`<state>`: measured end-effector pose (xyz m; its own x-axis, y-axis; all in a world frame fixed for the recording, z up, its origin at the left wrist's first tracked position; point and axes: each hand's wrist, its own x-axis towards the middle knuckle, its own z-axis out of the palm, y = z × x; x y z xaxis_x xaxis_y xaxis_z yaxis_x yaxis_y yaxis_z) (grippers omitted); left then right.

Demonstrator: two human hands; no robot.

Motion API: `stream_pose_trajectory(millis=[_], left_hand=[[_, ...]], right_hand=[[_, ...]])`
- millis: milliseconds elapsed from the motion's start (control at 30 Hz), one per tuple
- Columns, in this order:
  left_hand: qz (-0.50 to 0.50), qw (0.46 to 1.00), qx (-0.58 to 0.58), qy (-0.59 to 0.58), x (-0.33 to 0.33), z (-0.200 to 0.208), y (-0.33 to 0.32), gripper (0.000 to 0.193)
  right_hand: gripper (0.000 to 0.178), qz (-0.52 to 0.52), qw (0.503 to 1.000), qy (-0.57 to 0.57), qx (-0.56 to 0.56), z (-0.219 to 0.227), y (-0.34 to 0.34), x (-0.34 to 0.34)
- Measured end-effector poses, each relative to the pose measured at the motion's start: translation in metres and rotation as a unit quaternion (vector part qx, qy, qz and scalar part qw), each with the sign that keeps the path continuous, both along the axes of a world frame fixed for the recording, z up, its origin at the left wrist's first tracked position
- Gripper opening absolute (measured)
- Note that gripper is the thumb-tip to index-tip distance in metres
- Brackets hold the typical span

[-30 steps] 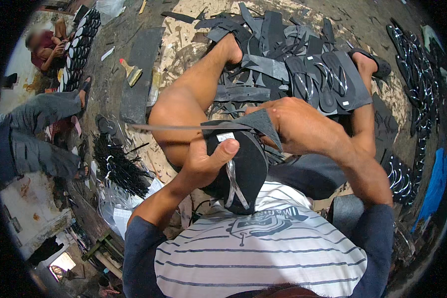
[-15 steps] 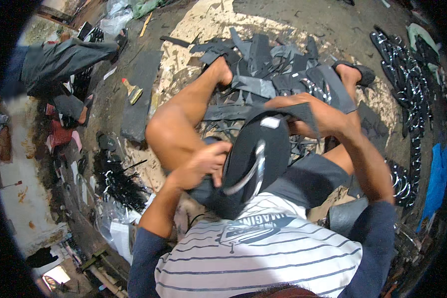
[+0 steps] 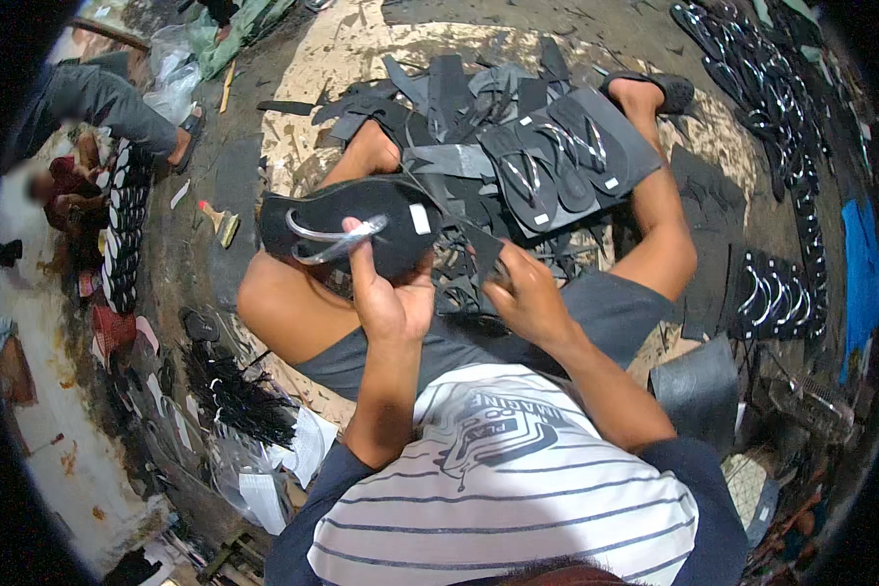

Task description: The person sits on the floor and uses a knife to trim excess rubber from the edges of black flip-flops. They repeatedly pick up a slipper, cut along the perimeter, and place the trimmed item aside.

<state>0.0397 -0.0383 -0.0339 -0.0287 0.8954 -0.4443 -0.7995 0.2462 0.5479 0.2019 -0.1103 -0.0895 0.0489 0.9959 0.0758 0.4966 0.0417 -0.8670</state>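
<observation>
Black sheet material makes up the sandal [image 3: 337,203] in our left hand [image 3: 391,298], which cradles it from below, the thumb pressed over the silver strap [image 3: 373,227]. Our right hand [image 3: 529,291], just beside it, pinches a dark scrap [image 3: 484,250] between thumb and curled fingers; the scrap's upper end points toward the edge of the sandal.

We judge this piece well along: its strap is in place, a pale label [image 3: 420,219] sits on the sole near one end, and the visible outline is mostly rounded. What seems left is the edge nearest our right hand. Beyond that hand, strapped sandals [image 3: 525,195] lie on a dark sheet [image 3: 630,161], with one sole [image 3: 576,190] between them on which we see no strap. Offcuts [image 3: 449,103] spread over the floor ahead of both hands, and well apart to the right of our right hand runs a long row of sandals [image 3: 752,103].

The underside of the held sandal and our left fingertips are hidden. It is hard to be sure whether the scrap is joined to the rim or free of it, and we cannot tell if a tool sits inside the right fist. Far left of our left hand, another person [image 3: 63,190] is dim and partly cut off.
</observation>
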Motion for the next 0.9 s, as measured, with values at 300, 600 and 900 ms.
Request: stream_pose_trajectory(millis=[300,600,900], left_hand=[[-0.026,1.0,0.016,0.005,-0.021,-0.032,-0.028,0.039],[-0.053,0.997,0.028,0.044,-0.04,-0.056,-0.038,0.049],[-0.082,0.996,0.039,-0.022,-0.049,-0.051,-0.052,0.035]], right_hand=[[0.051,0.092,0.987,-0.126,-0.039,0.032,0.018,0.011],[0.047,0.197,0.969,-0.149,-0.019,0.053,0.063,-0.005],[0.034,0.26,0.956,-0.116,-0.074,0.046,0.049,0.018]])
